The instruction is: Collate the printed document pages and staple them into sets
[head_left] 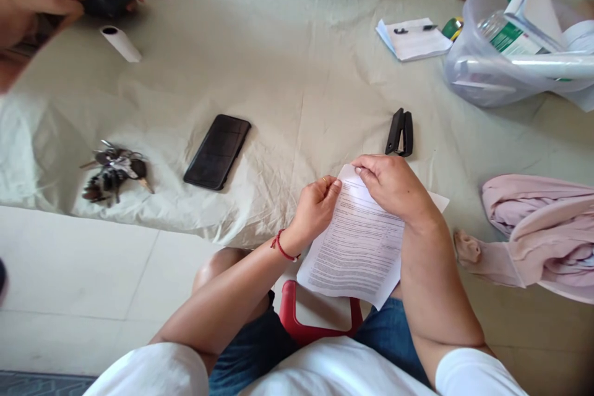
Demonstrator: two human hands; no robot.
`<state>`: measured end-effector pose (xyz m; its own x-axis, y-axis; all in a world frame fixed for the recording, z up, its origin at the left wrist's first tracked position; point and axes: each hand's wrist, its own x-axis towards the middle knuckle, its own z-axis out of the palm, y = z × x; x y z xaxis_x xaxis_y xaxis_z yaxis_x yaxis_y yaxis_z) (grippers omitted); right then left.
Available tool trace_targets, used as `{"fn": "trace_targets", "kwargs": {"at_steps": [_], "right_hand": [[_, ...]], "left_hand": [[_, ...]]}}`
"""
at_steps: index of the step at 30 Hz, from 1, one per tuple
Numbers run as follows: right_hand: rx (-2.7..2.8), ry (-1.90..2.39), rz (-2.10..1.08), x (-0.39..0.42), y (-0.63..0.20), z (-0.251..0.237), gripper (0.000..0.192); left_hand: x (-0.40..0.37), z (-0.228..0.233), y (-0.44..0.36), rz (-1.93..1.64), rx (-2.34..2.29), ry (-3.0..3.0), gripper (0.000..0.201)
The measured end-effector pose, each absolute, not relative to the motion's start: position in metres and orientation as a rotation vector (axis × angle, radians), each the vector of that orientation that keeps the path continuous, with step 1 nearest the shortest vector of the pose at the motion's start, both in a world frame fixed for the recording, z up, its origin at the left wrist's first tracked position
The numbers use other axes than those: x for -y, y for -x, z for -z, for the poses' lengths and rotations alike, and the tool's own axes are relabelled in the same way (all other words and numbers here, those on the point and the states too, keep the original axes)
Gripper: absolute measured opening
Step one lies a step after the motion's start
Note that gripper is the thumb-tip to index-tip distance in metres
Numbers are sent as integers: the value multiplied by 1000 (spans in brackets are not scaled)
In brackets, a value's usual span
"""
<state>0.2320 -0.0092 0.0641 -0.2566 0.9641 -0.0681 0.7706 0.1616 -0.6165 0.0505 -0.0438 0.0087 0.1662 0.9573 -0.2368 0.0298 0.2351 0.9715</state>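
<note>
A black phone [217, 151] lies mid-cloth, keys [112, 172] at nine o'clock of it, a black stapler [400, 132] at three o'clock — a clear tub [482, 74] and pink garment [542, 229] sit further right.

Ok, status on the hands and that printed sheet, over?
Left hand and right hand both pinch the white printed paper sheet at its top edge. Black stapler lies just beyond, untouched.

Your stapler [400, 132] lies just beyond the printed sheets [357, 247]; phone [217, 151] to its left, keys [112, 172] further left, plastic tub [473, 68] far right.
</note>
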Motion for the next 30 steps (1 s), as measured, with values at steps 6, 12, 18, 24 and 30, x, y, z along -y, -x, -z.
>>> {"fn": "trace_targets", "kwargs": {"at_steps": [6,12,18,24,30], "right_hand": [[1656,1774,-341,-10,-275,-52,31],[1418,2070,-296,-38,-331,-6,47],[1406,2000,-538,-48,-315,15,65],[1436,2123,-361,-47,-296,10,70],[1419,2288,-348,-45,-294,-6,61]], "left_hand": [[44,-11,-46,-836,-1286,-1196,34],[43,-12,-46,-807,-1319,-1249,37],[41,-16,-46,-774,-1317,-1281,39],[41,-16,-46,-756,-1306,-1321,38],[41,-13,-45,-742,-1308,-1321,36]]}}
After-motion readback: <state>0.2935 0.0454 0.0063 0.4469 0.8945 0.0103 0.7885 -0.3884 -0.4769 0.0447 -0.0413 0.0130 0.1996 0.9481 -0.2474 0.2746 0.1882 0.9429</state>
